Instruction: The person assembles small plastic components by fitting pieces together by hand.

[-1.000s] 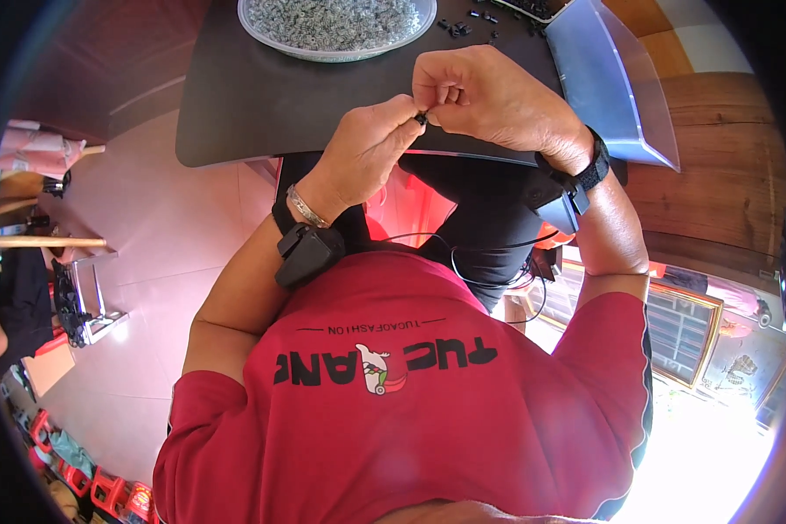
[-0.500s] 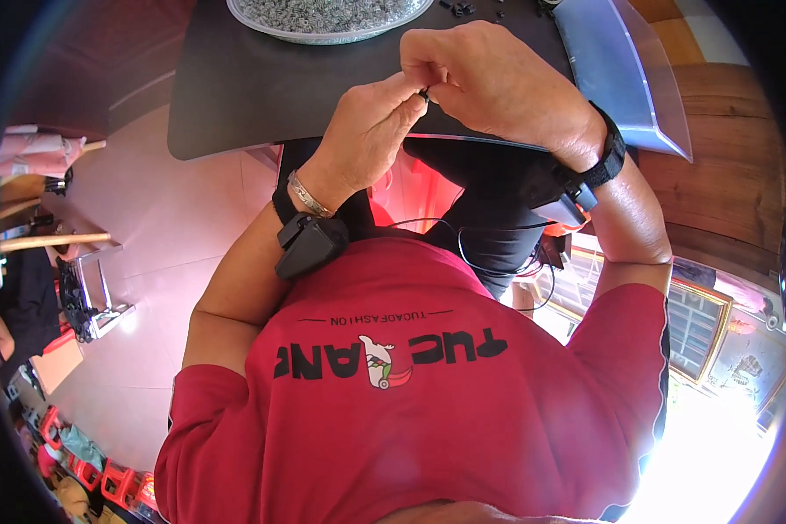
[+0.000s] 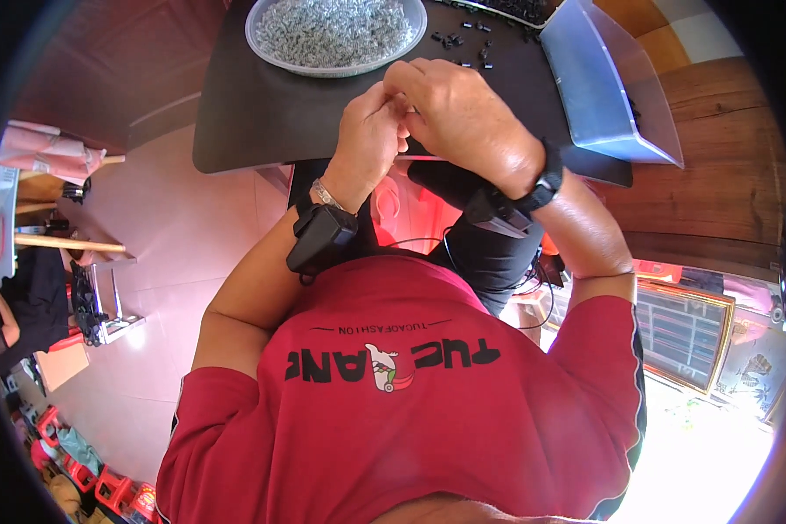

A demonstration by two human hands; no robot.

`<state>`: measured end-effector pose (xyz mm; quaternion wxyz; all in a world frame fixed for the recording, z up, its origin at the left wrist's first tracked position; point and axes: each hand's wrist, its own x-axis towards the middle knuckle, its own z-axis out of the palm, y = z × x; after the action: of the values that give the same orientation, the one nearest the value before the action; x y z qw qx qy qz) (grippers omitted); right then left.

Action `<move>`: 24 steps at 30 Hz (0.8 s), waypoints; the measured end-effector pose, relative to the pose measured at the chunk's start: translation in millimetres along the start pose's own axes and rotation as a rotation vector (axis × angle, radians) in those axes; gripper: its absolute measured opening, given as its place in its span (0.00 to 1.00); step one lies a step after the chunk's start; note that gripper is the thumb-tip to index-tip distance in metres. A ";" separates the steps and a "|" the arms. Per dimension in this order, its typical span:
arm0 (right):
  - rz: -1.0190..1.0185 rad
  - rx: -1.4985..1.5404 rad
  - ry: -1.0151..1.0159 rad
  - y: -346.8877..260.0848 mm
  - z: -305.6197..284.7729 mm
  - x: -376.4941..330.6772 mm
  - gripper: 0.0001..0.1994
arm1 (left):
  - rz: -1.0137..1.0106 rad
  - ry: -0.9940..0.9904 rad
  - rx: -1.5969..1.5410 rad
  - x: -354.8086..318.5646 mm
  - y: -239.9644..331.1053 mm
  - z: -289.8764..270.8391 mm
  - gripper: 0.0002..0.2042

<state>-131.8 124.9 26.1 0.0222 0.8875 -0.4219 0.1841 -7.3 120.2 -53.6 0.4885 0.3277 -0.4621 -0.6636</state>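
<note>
My left hand (image 3: 368, 144) and my right hand (image 3: 463, 118) meet above the near edge of the black table (image 3: 262, 131). The fingers of both are closed and pressed together at the tips. Whatever sits between them is hidden by the fingers in the head view. Just beyond my hands stands a round clear plastic bowl (image 3: 323, 72), heaped with small shiny, silvery coiled pieces (image 3: 332, 31). Several small black cylindrical parts (image 3: 450, 39) lie loose on the table to the right of the bowl.
A translucent bluish plastic tray (image 3: 585, 96) stands at the table's right side. Behind the loose parts is a container of black pieces (image 3: 520, 9). A wooden panel (image 3: 707, 148) rises at the right. Red plastic (image 3: 397, 210) shows below the table edge.
The view has shifted, bringing more of the bowl and black parts into sight. My hands stay together; the small black piece seen between my fingers earlier is now hidden.
</note>
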 end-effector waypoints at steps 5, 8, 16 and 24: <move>0.017 0.035 0.080 2.1 8.1 -1.0 0.07 | -0.078 0.022 -0.034 3.9 4.3 -0.7 0.10; 0.015 0.037 0.106 2.0 6.5 -1.0 0.13 | -0.087 0.048 -0.016 2.1 7.0 1.5 0.11; -0.004 0.000 0.075 -4.0 4.8 2.8 0.16 | -0.029 0.050 -0.027 1.0 -0.2 -0.1 0.12; -0.048 -0.024 0.052 -9.0 4.0 3.2 0.15 | 0.041 0.011 -0.063 2.5 -1.6 -6.2 0.12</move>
<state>-121.9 127.5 24.5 0.0484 0.8919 -0.4019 0.2014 -3.2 116.1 -57.2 0.5148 0.3061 -0.4449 -0.6659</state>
